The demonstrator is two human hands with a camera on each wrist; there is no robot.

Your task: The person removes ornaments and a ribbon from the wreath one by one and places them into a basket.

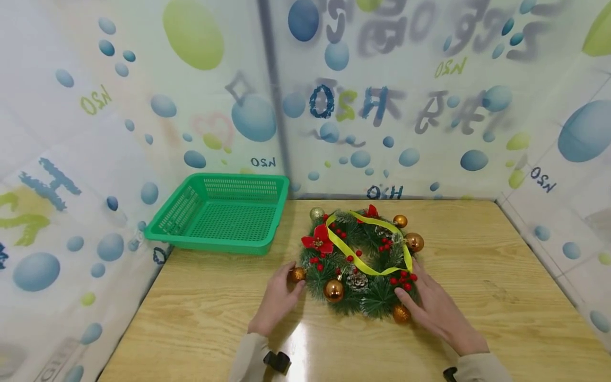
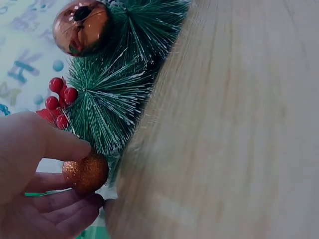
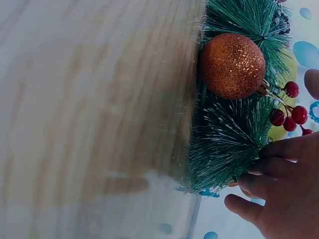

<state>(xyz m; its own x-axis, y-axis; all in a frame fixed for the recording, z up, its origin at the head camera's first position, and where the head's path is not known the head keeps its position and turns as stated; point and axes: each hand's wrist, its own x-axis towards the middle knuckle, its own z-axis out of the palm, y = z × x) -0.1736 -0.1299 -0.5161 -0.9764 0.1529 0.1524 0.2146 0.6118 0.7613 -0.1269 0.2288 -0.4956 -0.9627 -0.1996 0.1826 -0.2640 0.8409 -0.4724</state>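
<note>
A Christmas wreath [image 1: 363,260] of green needles lies flat on the wooden table [image 1: 477,276], with a yellow ribbon, red berries, pine cones and copper balls. My left hand [image 1: 292,281] is at its left edge. In the left wrist view the left hand [image 2: 92,175] pinches a small glittery orange ball [image 2: 82,172] between thumb and fingers. My right hand [image 1: 414,296] lies on the wreath's lower right edge with fairly straight fingers. In the right wrist view its fingertips [image 3: 259,174] press into the needles just beside another glittery ball [image 3: 232,65].
A green plastic basket [image 1: 215,245] with nothing in it stands at the table's back left corner, overhanging the edge. Printed plastic sheets wall the table in on the left, back and right. Bare wood lies to the wreath's right and in front of it.
</note>
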